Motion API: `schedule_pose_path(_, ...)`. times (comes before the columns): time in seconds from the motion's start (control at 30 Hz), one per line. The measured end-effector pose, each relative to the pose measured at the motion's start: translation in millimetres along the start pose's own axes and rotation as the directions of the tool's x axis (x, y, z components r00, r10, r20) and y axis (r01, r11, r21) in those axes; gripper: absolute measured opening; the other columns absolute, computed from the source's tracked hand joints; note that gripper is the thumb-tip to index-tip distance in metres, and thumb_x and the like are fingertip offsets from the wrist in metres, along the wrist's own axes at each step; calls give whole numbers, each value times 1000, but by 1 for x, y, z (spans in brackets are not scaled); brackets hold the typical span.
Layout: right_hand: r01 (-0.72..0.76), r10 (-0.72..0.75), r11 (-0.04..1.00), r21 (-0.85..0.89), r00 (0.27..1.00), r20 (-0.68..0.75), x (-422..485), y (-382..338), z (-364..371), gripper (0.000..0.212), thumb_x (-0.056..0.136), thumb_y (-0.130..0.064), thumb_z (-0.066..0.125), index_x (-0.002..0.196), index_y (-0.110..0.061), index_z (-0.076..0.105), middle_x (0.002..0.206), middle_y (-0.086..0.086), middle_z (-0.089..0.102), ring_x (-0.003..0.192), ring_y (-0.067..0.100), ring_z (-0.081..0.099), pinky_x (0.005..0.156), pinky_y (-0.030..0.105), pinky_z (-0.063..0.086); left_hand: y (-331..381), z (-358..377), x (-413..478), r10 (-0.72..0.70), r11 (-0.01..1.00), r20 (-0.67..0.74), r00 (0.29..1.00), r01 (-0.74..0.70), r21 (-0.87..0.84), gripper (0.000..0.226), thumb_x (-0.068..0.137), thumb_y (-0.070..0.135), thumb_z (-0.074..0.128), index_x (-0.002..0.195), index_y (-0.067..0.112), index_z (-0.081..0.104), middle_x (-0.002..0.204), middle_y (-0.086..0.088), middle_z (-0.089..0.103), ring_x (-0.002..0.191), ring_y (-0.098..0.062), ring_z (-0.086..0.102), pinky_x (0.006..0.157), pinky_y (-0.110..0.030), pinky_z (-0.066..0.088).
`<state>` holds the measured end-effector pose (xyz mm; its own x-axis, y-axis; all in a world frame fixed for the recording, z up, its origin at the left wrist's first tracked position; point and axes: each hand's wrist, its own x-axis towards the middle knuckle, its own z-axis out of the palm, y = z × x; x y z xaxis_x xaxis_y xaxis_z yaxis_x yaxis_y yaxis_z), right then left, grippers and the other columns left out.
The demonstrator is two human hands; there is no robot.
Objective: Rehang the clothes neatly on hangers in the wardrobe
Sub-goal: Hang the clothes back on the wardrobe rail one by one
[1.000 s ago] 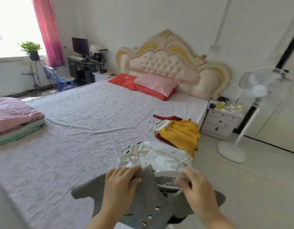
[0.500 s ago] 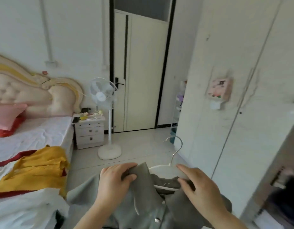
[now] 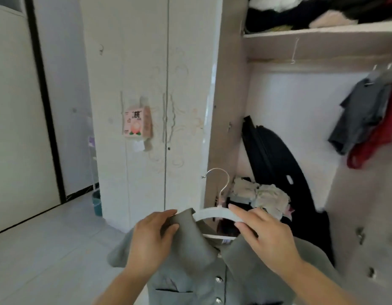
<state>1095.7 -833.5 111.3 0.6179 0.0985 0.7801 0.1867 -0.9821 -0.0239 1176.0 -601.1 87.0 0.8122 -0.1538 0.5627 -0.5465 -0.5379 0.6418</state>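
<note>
A wardrobe (image 3: 232, 106) now fills the view. A second ago the person faced the bed, then the door; they have turned to face the wardrobe's open section. Inside, a shelf (image 3: 322, 31) holds piled dark and pale clothes. Below it, grey and red clothes (image 3: 362, 115) hang at the far right, and the space to their left looks free. A black bag (image 3: 272, 155) leans on the back wall above a pale heap (image 3: 261, 194).

Low and central, just in front of the opening, is a grey buttoned shirt (image 3: 190, 271) on a white hanger (image 3: 215, 213), its metal hook pointing up. The shirt's right shoulder is not yet fully over the hanger.

The left hand (image 3: 153, 241) pinches the shirt's collar at the hanger's left end. The right hand (image 3: 267, 236) grips the hanger's right arm. Both grasps are unchanged, so the shirt has been carried over and is probably close to hanging.
</note>
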Motion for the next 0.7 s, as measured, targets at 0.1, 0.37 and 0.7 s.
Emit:
schedule_pose_path(0.1,-59,54,990,-126,998,-45,3,32,-11,35,79,-29,66,114,-30,66,72,-11,61,54,5,56,38,17,43,12,44,32,123,992,91,988,-119,-41,28,83,14,65,110,20,65,97,18,55,87,-2,50,77,-3,32)
schedule_pose_path(0.37,-211,199,905,-369,977,-73,9,102,-49,40,71,-21,80,107,-31,69,67,-14,56,51,0,50,39,9,30,63,154,96,341,929,215,915,-294,-222,36,84,13,64,118,21,60,111,9,54,99,-8,48,90,-17,32)
schedule_pose_path(0.7,-336,311,807,-485,941,-135,45,237,-64,39,77,-21,74,113,-34,66,73,-8,60,57,11,59,42,26,45,141,299,187,456,865,216,863,-374,-334,39,88,15,58,126,18,54,122,5,53,110,-10,46,97,-17,31)
